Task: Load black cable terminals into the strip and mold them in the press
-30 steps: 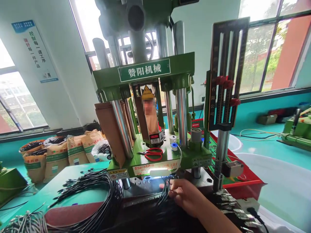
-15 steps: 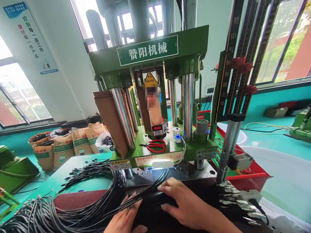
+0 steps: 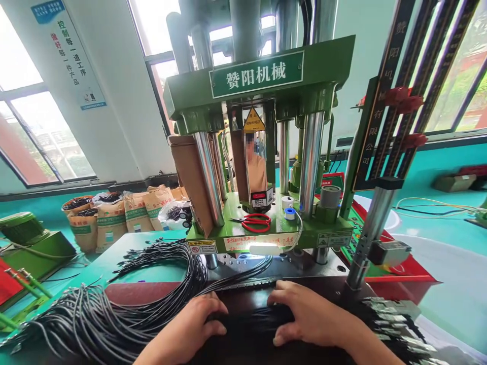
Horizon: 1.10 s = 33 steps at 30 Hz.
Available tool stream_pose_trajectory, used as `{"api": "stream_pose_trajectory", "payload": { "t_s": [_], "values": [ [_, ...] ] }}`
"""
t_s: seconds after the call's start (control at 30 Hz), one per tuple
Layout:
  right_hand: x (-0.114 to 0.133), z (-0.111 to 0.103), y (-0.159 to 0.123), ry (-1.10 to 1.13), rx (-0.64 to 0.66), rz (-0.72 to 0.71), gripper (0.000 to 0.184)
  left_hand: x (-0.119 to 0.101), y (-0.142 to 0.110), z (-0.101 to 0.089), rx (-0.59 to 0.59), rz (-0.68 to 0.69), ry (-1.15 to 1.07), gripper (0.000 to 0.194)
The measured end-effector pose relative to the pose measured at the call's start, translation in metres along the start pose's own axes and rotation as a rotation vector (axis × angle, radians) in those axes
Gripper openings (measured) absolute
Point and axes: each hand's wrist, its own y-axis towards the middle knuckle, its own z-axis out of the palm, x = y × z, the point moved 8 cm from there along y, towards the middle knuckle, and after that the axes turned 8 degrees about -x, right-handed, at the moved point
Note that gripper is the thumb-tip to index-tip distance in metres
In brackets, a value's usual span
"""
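Observation:
My left hand (image 3: pixel 200 317) is at the front of the press, fingers bent and thumb apart, beside a run of thin black cables (image 3: pixel 228 280). My right hand (image 3: pixel 304 312) is to its right, its fingers curled over the edge of a dark flat plate (image 3: pixel 247 324) and its thumb spread away. Neither hand has anything visible in its grasp. Between them, a notched strip (image 3: pixel 249 287) lies along the plate's far edge, where the cables lead in under the press. Some dark strands on the plate are blurred.
A green press (image 3: pixel 262 76) stands ahead, with red-handled pliers (image 3: pixel 256 222) and a blue-and-white tape roll (image 3: pixel 289 214) on its bed. A large cable bundle (image 3: pixel 95 324) lies left; silvery connector ends (image 3: pixel 395 317) lie right. Paper sacks (image 3: pixel 110 220) stand behind.
The view has swung left, so everything sits further right. My left hand has come off the cable strands and drawn back. My right hand remains near the plate, with its fingers still curved.

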Motion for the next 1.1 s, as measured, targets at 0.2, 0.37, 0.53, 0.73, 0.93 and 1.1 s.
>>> {"api": "stream_pose_trajectory", "payload": {
  "t_s": [0.2, 0.37, 0.53, 0.73, 0.93, 1.1],
  "values": [
    [0.029, 0.015, 0.013, 0.050, -0.024, -0.090, 0.037, -0.003, 0.003, -0.002, -0.015, 0.079, 0.034, 0.014],
    [0.040, 0.021, 0.026, 0.068, -0.067, -0.101, 0.015, -0.004, 0.002, 0.000, -0.032, 0.080, 0.012, 0.014],
    [0.032, 0.024, 0.032, 0.059, -0.066, -0.025, 0.014, -0.002, 0.003, 0.006, 0.012, 0.041, 0.053, 0.016],
    [0.039, 0.020, 0.033, 0.051, -0.104, -0.029, 0.008, -0.003, -0.001, 0.001, -0.022, 0.049, 0.023, 0.012],
    [0.045, 0.018, 0.034, 0.018, -0.123, -0.054, 0.013, -0.004, -0.003, -0.001, -0.018, 0.067, -0.023, 0.017],
    [0.047, 0.020, 0.034, 0.007, -0.067, -0.081, 0.020, -0.004, -0.001, 0.003, 0.012, 0.055, 0.025, 0.018]
  ]
}}
